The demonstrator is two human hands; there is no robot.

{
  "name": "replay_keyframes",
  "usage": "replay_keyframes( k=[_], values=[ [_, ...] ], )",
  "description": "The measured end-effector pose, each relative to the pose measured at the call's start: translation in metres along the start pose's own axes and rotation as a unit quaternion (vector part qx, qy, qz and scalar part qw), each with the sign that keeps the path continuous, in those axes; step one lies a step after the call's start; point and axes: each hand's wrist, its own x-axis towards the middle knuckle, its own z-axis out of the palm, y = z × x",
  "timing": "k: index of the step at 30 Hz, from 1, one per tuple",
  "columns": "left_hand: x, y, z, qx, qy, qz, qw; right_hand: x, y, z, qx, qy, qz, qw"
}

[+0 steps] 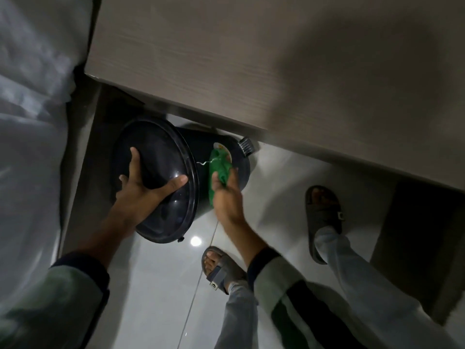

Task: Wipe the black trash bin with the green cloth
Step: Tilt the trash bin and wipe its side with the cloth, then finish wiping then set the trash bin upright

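The black trash bin (166, 157) stands on the floor under the edge of a wooden desk, its round glossy lid facing me and a silver pedal at its base. My left hand (143, 190) lies spread flat on the lid, fingers apart. My right hand (226, 197) presses the green cloth (219, 167) against the bin's side wall, over a round label. A loose white thread hangs from the cloth.
A brown wooden desk top (276, 59) overhangs the bin. White fabric (30, 122) fills the left side. My two feet in grey slippers (221, 270) (324, 217) stand on the glossy white tile floor (161, 285). A dark desk panel (415, 235) is at the right.
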Motion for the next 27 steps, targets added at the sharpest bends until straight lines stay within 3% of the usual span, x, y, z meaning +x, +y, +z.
replay_keyframes(
  k=[5, 9, 11, 15, 19, 22, 24, 26, 27],
  values=[
    [0.000, -0.017, -0.012, 0.010, -0.013, 0.037, 0.999, 0.074, 0.030, -0.029, 0.077, 0.090, 0.131, 0.984],
    [-0.024, -0.020, 0.014, 0.114, 0.011, 0.046, 0.992, 0.055, 0.046, -0.070, 0.104, 0.044, 0.233, 0.966],
    [-0.050, -0.020, 0.050, 0.161, 0.037, 0.075, 0.983, 0.024, 0.042, -0.097, 0.046, 0.018, 0.250, 0.967],
    [-0.083, -0.007, 0.136, 0.297, 0.049, 0.096, 0.949, -0.023, 0.009, -0.153, -0.228, 0.046, 0.120, 0.965],
    [-0.107, 0.021, 0.179, 0.386, 0.073, 0.061, 0.918, -0.074, -0.046, -0.194, -0.269, 0.034, -0.044, 0.962],
    [-0.115, 0.059, 0.172, 0.297, 0.089, 0.021, 0.950, -0.094, -0.100, -0.213, -0.257, 0.072, -0.172, 0.948],
    [-0.119, 0.104, 0.162, 0.097, 0.111, 0.080, 0.986, -0.092, -0.134, -0.218, -0.282, 0.104, -0.241, 0.923],
    [-0.125, 0.161, 0.154, -0.143, 0.076, 0.108, 0.981, -0.083, -0.163, -0.224, -0.365, 0.142, -0.326, 0.860],
    [-0.124, 0.182, 0.153, -0.220, 0.047, 0.122, 0.967, -0.074, -0.171, -0.227, -0.423, 0.158, -0.372, 0.811]
  ],
)
